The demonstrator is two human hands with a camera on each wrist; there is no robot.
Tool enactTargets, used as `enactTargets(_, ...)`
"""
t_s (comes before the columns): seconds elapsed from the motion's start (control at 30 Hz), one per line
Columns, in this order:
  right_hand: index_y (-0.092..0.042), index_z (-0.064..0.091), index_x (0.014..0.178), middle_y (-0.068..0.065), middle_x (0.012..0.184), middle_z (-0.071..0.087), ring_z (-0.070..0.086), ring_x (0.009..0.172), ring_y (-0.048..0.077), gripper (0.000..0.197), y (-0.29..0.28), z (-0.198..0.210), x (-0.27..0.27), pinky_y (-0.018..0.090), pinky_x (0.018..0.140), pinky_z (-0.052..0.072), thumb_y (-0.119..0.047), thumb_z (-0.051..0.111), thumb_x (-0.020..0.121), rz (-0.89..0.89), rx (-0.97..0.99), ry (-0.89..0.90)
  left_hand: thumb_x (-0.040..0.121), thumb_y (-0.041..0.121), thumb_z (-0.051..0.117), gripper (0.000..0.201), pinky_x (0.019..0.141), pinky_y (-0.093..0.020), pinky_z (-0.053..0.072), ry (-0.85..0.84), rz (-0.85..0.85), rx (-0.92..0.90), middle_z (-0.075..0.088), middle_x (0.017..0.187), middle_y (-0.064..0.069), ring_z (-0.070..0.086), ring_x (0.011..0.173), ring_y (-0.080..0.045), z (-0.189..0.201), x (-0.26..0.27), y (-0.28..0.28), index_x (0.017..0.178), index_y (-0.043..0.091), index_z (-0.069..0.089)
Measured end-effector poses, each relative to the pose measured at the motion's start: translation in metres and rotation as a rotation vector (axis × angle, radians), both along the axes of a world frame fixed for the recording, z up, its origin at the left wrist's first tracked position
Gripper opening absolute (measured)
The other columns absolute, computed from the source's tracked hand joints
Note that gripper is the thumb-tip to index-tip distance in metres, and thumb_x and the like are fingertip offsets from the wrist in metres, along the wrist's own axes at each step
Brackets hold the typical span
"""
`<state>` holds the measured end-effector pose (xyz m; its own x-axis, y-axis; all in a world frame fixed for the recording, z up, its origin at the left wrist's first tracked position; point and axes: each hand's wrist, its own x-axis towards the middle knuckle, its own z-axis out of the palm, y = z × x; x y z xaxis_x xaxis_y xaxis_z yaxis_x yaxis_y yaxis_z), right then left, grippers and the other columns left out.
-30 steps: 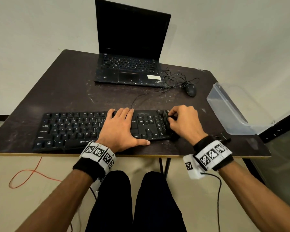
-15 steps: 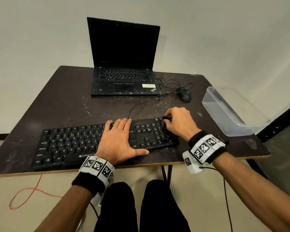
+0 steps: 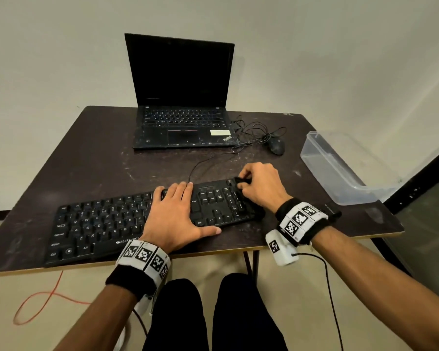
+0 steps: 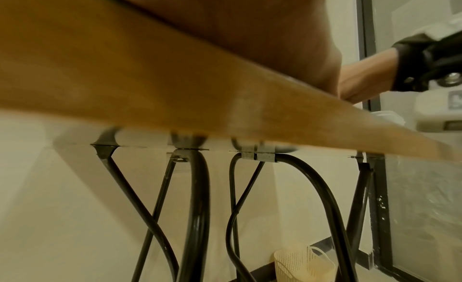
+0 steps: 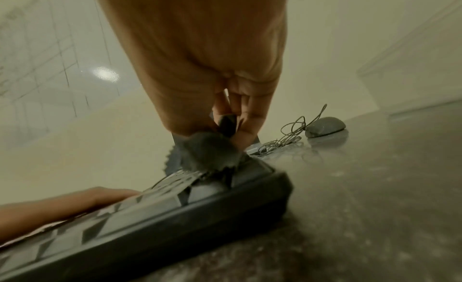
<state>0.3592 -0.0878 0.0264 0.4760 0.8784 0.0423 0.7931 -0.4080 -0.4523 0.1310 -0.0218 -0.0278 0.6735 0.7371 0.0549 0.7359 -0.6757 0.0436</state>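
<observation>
A black keyboard (image 3: 104, 221) lies along the near edge of the dark table (image 3: 86, 160). My left hand (image 3: 178, 211) rests flat on its middle with straight fingers and the thumb out to the right. My right hand (image 3: 260, 184) pinches a small black brush (image 3: 241, 180) at the keyboard's far right corner, above the number pad. In the right wrist view the brush (image 5: 210, 150) has its bristles down on the keys of the keyboard (image 5: 175, 217), with the left hand (image 5: 75, 199) lying farther left.
An open black laptop (image 3: 183, 117) with a dark screen stands at the back of the table. A wired mouse (image 3: 276, 146) and its tangled cable lie to its right. A clear plastic tub (image 3: 340, 173) sits at the right edge. Under the table stands a cream basket (image 4: 302, 264).
The head view has tilted up and shows more of the wall. My right hand has moved the brush a little toward the keyboard's far edge. The left hand has stayed put.
</observation>
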Motion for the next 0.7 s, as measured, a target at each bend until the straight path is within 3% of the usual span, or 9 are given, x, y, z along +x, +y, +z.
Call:
enactTargets(0.1,-0.023,0.08,0.11,0.006,0.114,0.078,0.072,0.113,0.027,0.015,-0.014,0.001,-0.003,0.037,0.099,0.056,-0.024,0.079,0.095,0.021,-0.03,-0.037,0.057,0.111,0.021,0.144,0.127,-0.049,0.009,-0.021,0.006,0.0,0.03,0.168,0.001,0.025,0.155,-0.019,-0.002,0.0,0.0,0.163,0.015,0.024)
enactTargets(0.27,-0.023,0.066,0.144,0.002,0.136,0.065,0.062,0.129,0.025,0.049,-0.06,-0.006,-0.012,0.034,0.109,0.048,-0.025,0.076,0.097,0.156,-0.136,-0.134,0.057,0.111,0.023,0.143,0.128,-0.049,0.007,-0.018,0.019,-0.018,0.026,0.169,0.002,0.021,0.156,-0.017,-0.002,0.001,0.001,0.164,0.017,0.021)
enactTargets(0.53,-0.018,0.08,0.121,0.013,0.123,0.075,0.07,0.118,0.033,0.034,-0.004,0.016,-0.003,0.04,0.101,0.058,-0.007,0.078,0.089,0.047,-0.1,-0.075,0.059,0.111,0.023,0.143,0.128,-0.05,0.006,-0.008,0.022,-0.021,0.025,0.17,0.001,0.02,0.156,-0.018,-0.001,0.0,0.0,0.164,0.015,0.02)
enactTargets(0.7,-0.023,0.08,0.117,0.008,0.119,0.077,0.073,0.113,0.03,0.027,-0.049,0.005,-0.017,0.039,0.097,0.06,-0.015,0.076,0.092,0.064,-0.158,-0.143,0.058,0.11,0.024,0.143,0.129,-0.05,0.004,-0.004,0.027,-0.053,0.02,0.172,0.001,0.016,0.158,-0.018,0.001,0.001,0.001,0.166,0.016,0.015)
